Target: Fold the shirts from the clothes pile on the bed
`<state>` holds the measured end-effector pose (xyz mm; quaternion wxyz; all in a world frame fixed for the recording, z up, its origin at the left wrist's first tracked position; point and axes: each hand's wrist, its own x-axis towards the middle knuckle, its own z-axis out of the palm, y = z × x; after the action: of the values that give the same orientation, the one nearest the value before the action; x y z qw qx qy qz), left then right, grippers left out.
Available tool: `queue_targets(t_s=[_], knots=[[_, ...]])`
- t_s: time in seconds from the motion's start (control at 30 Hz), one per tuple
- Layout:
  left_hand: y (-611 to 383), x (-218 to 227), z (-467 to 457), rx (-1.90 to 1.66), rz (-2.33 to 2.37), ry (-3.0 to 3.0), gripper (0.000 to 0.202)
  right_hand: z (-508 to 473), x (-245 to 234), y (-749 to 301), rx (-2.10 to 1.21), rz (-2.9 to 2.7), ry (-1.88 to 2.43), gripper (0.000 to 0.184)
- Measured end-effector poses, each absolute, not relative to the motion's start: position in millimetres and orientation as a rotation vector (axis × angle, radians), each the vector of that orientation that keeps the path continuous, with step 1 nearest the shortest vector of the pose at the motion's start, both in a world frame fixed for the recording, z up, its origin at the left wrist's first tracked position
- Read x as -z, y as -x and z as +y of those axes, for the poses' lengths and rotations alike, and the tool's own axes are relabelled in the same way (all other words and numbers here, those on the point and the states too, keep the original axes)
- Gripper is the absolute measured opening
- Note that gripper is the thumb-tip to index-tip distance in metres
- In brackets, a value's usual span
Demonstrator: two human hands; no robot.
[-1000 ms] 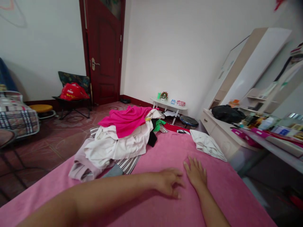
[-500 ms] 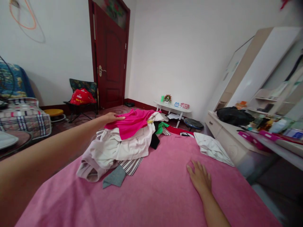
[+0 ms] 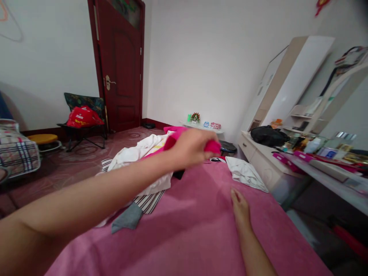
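Observation:
My left hand (image 3: 195, 147), slightly blurred, grips a bright pink garment (image 3: 213, 147) and stretches it above the bed. Part of the pink cloth shows behind the wrist; the rest is hidden by my hand and forearm. Under that arm lies a heap with a white garment (image 3: 138, 147), a striped piece (image 3: 149, 201) and a grey piece (image 3: 128, 218). Low over the bed's pink cover (image 3: 186, 237), my right hand (image 3: 240, 203) is turned on its side with its fingers drawn together, and no object shows in it.
A crumpled white garment (image 3: 244, 172) lies at the bed's right edge. Beyond it stands a dresser (image 3: 254, 159) with a black bag (image 3: 268, 136) and several bottles. Across the room are a small white table (image 3: 198, 126), a round stool (image 3: 228, 147) and a folding chair (image 3: 83, 99).
My left hand has lifted the pink garment off the heap and carried it right. My right hand has turned from lying flat to its side with fingers together. The view has swung right.

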<state>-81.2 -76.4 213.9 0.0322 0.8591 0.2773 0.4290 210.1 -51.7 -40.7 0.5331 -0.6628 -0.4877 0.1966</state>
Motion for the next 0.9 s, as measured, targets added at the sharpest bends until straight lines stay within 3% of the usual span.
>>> queue_targets(t_s=[0.13,0.2,0.37,0.5,0.6,0.77,0.9], knots=[[17.9,-122.7,-136.9,-0.361,0.045,-2.741,0.024,-60.4,30.6,-231.4,-0.767,-0.740,1.237,0.060],[5.6,-84.8,-150.5,-0.152,-0.113,-2.710,0.029,-64.7,24.3,-236.5,-0.882,-0.654,1.179,0.055],[10.2,-63.8,-135.2,-0.484,0.209,-2.467,0.027,-68.7,13.2,-222.6,-0.961,-0.792,1.252,0.049],[38.2,-53.1,-82.9,-0.797,0.909,-2.426,0.020,-66.8,8.1,-198.3,-1.017,-1.075,1.435,0.056],[61.9,-26.4,-45.3,-0.892,1.272,-2.372,0.018,-65.4,7.9,-185.0,-0.840,-1.298,1.537,0.061],[77.7,0.7,-22.7,-0.976,1.317,-2.273,0.021,-66.7,4.0,-180.2,-0.782,-1.371,1.515,0.031],[75.4,-3.9,-24.5,-1.112,1.289,-2.213,0.023,-64.1,-6.4,-194.4,-0.690,-1.057,1.395,0.033]])
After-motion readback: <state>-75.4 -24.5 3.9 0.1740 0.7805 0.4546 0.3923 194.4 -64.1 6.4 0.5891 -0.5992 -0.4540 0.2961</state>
